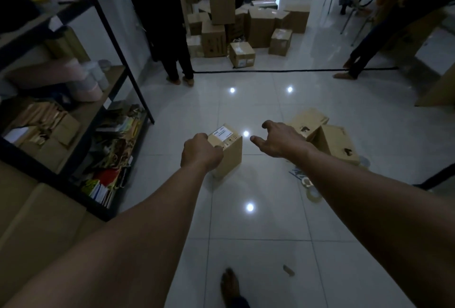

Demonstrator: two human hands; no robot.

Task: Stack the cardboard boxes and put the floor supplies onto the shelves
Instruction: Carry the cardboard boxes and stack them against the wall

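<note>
A small cardboard box (pixel 230 146) with a white label stands upright on the white tiled floor. My left hand (pixel 200 151) grips its near left top edge with curled fingers. My right hand (pixel 278 139) hovers just right of the box with spread, relaxed fingers and holds nothing. Behind my right hand two more cardboard boxes (pixel 337 144) lean against each other on the floor. Rolls of tape (pixel 314 194) and flat printed supplies (pixel 301 177) lie on the tiles under my right forearm.
A black metal shelf rack (pixel 115 44) full of papers and bags runs along the left. A large carton (pixel 37 219) sits at the near left. A pile of boxes (pixel 246 24) and standing people (pixel 170 37) fill the far side. My foot (pixel 230 285) is below.
</note>
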